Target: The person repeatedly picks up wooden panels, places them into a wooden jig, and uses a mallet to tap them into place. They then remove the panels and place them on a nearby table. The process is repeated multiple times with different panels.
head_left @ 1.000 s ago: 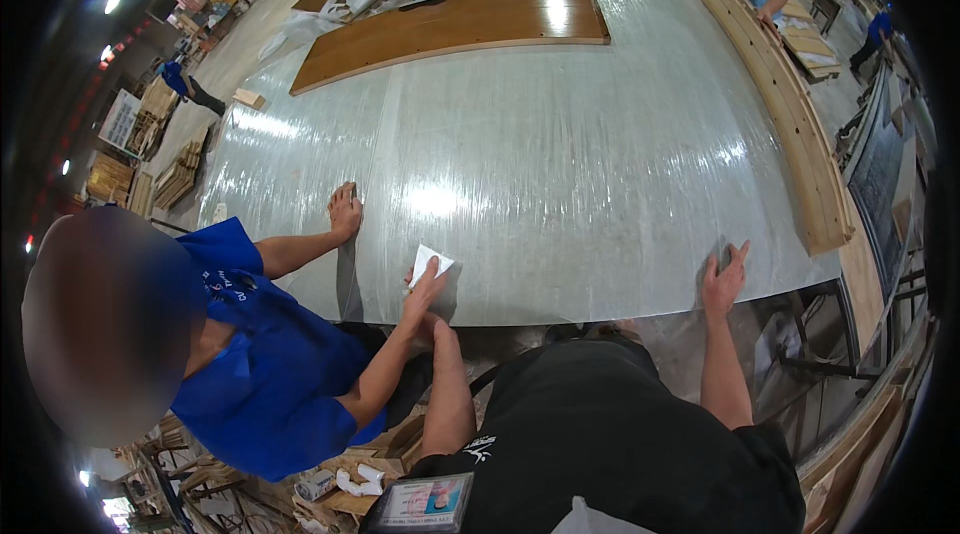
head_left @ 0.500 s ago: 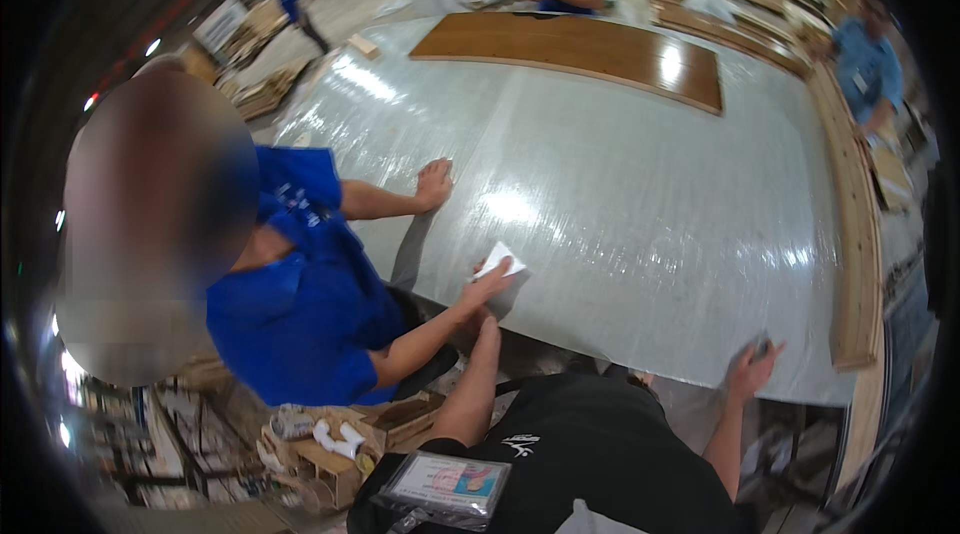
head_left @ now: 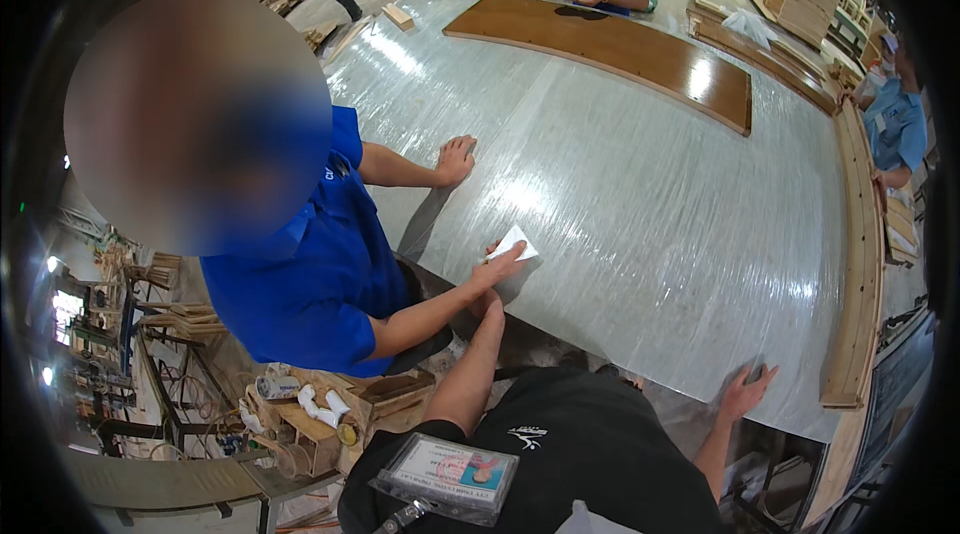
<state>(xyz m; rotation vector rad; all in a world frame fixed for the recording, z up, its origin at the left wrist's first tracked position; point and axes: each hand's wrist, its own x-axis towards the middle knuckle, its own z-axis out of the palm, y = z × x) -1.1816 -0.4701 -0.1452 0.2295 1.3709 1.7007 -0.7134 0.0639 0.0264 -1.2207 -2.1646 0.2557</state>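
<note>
**Two hands at the near edge of the counter**

From the head view, we see our left hand [head_left: 488,306] at the near edge of the pale, glossy counter [head_left: 650,204]; a co-worker's hand [head_left: 497,267] lies partly over it, so we cannot tell how far ours is open or what it grips. The white folded sheet [head_left: 513,240] lies on the counter just beyond, under that other hand's fingertips, long axis slanting up to the right. Our right hand [head_left: 745,392] rests spread and flat, empty, well apart to the right. The left is nearer the sheet. A long brown wooden panel [head_left: 610,46] lies far across.
</note>
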